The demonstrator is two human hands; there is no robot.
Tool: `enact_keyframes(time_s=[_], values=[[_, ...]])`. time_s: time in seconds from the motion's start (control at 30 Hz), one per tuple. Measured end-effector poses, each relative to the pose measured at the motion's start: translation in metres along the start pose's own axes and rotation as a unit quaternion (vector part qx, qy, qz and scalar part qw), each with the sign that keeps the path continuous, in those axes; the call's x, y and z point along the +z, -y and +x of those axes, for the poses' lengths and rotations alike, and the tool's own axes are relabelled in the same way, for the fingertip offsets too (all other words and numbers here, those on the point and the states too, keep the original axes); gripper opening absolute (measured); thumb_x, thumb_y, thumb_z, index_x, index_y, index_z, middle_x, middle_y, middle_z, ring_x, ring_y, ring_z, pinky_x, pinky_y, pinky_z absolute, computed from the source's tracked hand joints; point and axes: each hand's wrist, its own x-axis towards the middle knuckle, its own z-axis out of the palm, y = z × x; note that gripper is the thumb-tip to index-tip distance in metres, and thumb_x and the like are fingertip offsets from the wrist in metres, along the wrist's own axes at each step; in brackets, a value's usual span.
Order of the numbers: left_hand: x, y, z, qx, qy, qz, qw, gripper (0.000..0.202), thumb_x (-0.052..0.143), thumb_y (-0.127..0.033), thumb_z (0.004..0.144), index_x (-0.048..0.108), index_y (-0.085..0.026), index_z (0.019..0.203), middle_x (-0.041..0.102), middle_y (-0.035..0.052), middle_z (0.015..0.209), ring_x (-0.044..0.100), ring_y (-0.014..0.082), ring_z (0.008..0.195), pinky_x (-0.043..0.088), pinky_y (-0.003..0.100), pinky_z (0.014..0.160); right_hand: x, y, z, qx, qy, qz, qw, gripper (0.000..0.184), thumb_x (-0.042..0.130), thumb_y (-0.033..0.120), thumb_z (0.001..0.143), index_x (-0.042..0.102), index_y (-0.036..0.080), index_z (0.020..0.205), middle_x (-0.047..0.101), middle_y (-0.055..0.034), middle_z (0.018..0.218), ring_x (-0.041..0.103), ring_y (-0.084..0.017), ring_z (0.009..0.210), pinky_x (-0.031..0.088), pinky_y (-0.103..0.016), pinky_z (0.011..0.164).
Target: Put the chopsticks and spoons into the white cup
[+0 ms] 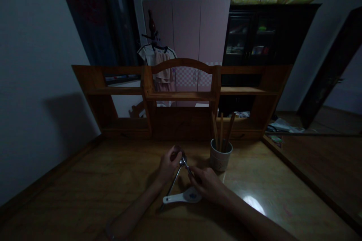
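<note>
My right hand is closed on the handle of a thin, shiny metal utensil, whose far end reaches the fingertips of my left hand. The fingers of my left hand are curled together; what they pinch is too dark to make out. A long-handled metal spoon lies between the hands, its bowl just under the fingertips and its handle slanting toward me. Across its lower handle is a white ceramic spoon with a blue mark in the bowl, partly beside my right wrist.
A pale cup holding several wooden chopsticks stands behind my right hand. Along the back of the wooden table rises a wooden shelf unit. A wall borders the left side; light glares on the tabletop at right.
</note>
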Motion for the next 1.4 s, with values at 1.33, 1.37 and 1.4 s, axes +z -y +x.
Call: enact_keyframes(time_s=[1.33,1.37,1.4], values=[[0.004,-0.002,-0.003,-0.007,0.099,-0.188,0.977,0.024,0.039,-0.041,0.092,0.044,-0.022,0.106,0.063,0.0007,0.072,0.055,0.012,0.051,0.039,0.019,0.042,-0.001,0.011,0.001,0.023,0.018,0.159,0.987,0.023,0.043,0.027,0.094,0.063,0.015,0.094,0.044,0.0052,0.058,0.038,-0.007,0.049,0.025,-0.02,0.047],[0.005,-0.001,-0.004,-0.007,0.099,-0.187,0.977,0.024,0.038,-0.041,0.093,0.044,-0.023,0.107,0.062,0.0002,0.072,0.054,0.0114,0.049,0.038,0.019,0.041,-0.001,0.01,0.001,0.03,0.019,0.171,0.985,0.024,0.044,0.028,0.095,0.063,0.015,0.099,0.044,0.0057,0.057,0.037,-0.007,0.049,0.025,-0.02,0.047],[0.005,-0.001,-0.004,-0.007,0.097,-0.187,0.978,0.024,0.038,-0.041,0.093,0.044,-0.023,0.107,0.061,-0.0006,0.071,0.053,0.0109,0.048,0.037,0.018,0.04,0.0,0.01,0.002,0.039,0.02,0.181,0.982,0.025,0.044,0.029,0.095,0.064,0.016,0.103,0.043,0.006,0.057,0.036,-0.007,0.048,0.025,-0.019,0.047]])
